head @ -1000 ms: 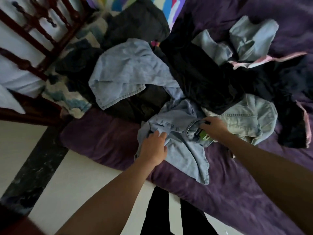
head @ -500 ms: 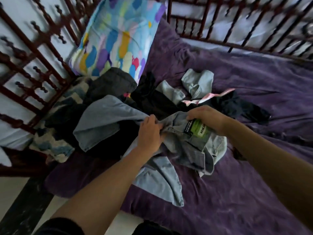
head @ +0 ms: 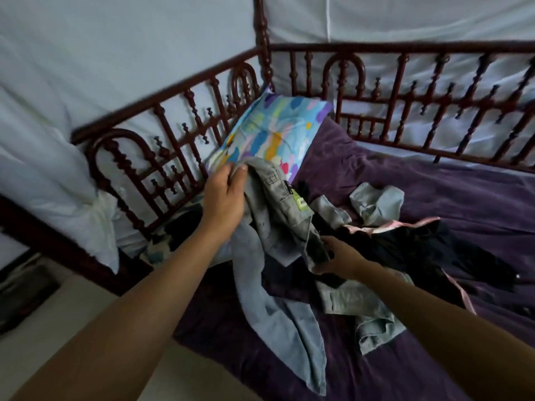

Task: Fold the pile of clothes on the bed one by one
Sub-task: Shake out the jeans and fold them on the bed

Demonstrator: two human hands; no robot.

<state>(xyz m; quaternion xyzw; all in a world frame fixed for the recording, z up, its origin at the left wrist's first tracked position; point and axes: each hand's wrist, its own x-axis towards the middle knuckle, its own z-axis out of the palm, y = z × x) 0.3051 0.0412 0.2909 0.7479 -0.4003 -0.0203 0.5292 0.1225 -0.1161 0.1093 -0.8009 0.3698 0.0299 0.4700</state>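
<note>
Nearest, one leg of the jeans (head: pixel 278 215) trails down over the edge of the bed (head: pixel 463 198), with a second pale denim piece (head: pixel 356 308) crumpled just beside it on the purple cover. The right grip (head: pixel 338 256) is low, its fingers curled round a bunched fold of the jeans. The left grip (head: pixel 224 198) is higher and pinches the waistband, so the garment hangs between the two above the bed, a green tag (head: pixel 301 201) showing near the top. Behind them lies the rest of the pile: black clothes (head: pixel 405 247) with a pink edge and a pale grey piece (head: pixel 376 201), all unfolded. Farther back a pillow (head: pixel 275 131) leans on the rail (head: pixel 405 91). No folded stack is in view, so the task looks barely begun: this piece is picked up but not yet spread, and several remain.
</note>
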